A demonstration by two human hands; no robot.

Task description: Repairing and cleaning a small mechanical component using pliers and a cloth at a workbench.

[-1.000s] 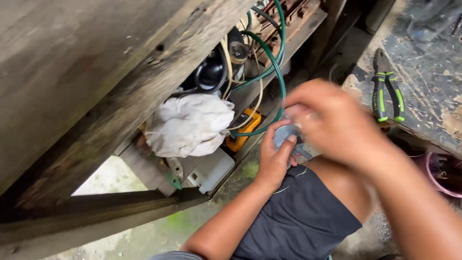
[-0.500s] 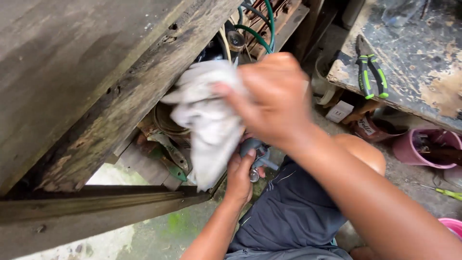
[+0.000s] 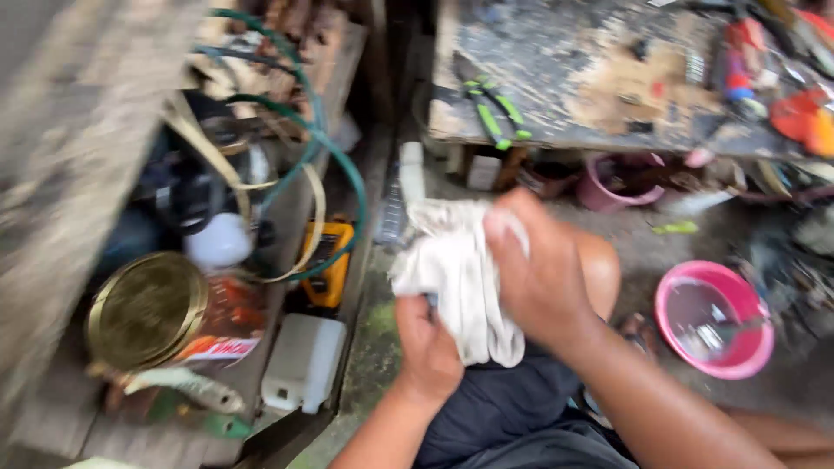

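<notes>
Fingers (image 3: 504, 227) around crumpled white rag (image 3: 452, 269)

A worn, paint-stained bench (image 3: 608, 78) is seen at the top with green-handled pliers (image 3: 491, 108) laid on it, while a pink bowl (image 3: 714, 320) is set on the floor (image 3: 686, 252) and a brass-lidded tin (image 3: 148, 308) is kept on a wooden shelf (image 3: 52, 417).

bare forearms, dark shorts (image 3: 495, 408)
</notes>
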